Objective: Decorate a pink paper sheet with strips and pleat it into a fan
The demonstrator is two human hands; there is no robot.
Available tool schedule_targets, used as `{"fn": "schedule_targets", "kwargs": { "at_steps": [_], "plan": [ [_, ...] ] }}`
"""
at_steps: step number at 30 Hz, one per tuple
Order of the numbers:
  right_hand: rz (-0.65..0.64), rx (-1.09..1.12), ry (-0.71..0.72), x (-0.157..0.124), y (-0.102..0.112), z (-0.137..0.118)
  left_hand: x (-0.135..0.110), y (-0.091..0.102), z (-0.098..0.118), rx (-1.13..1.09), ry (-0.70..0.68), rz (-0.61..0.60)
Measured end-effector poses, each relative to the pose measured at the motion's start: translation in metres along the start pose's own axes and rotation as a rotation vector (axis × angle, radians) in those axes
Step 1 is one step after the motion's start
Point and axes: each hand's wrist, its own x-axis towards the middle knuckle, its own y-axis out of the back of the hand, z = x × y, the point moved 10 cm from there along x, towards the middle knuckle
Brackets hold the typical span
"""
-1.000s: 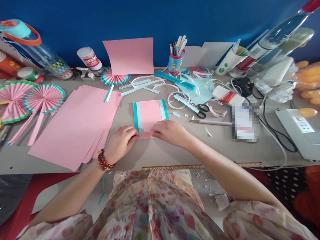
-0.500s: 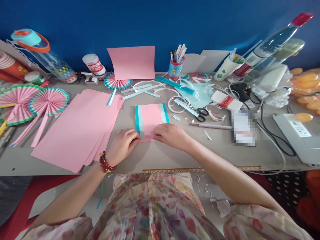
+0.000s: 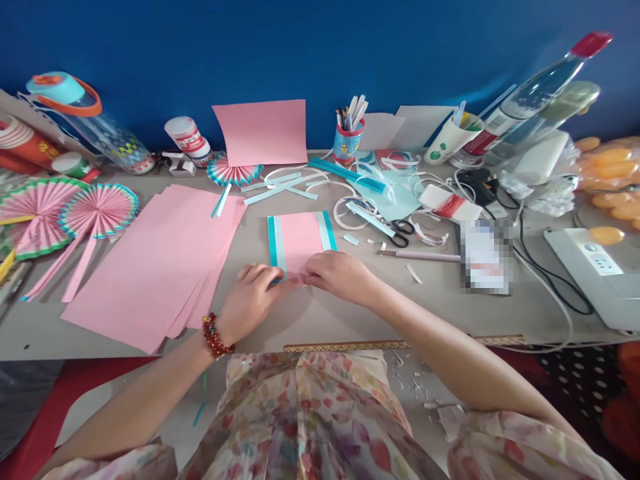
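Note:
A small pink sheet of paper (image 3: 301, 237) with teal and pale blue strips along its left and right sides lies flat on the table in front of me. My left hand (image 3: 251, 297) is closed at its near left corner, with the thumb stretched along the near edge. My right hand (image 3: 339, 273) is closed on the near edge toward the right, its fingertips close to the left thumb. Both hands cover most of that edge, so any crease under them is hidden. A red bead bracelet (image 3: 216, 337) circles my left wrist.
Pink sheets (image 3: 150, 260) lie stacked at left beside folded paper fans (image 3: 99, 210). Black-handled scissors (image 3: 403, 232), paper strips and a pen-like tool (image 3: 425, 256) lie at right. A pen cup (image 3: 347, 140) stands by the wall; a power strip (image 3: 595, 273) is far right.
My left thumb has slid rightward along the paper's near edge toward my right fingers. The right hand stays nearly in place. The whole view has shifted slightly.

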Motion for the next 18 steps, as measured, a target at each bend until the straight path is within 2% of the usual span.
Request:
{"fn": "schedule_targets", "kwargs": {
  "at_steps": [5,9,13,18],
  "plan": [
    [0.040,0.009,0.008,-0.001,0.003,0.002,0.002,-0.007,0.021,0.017,-0.175,-0.030],
    [0.048,0.057,0.026,-0.012,0.015,0.005,0.006,-0.005,0.021,-0.006,-0.175,-0.019],
    [0.096,0.087,-0.037,-0.031,0.028,0.019,0.007,-0.005,0.022,0.001,-0.169,-0.038],
    [0.111,0.124,-0.167,-0.043,0.023,0.042,0.009,-0.010,0.024,0.029,-0.169,-0.092]
  ]
}}
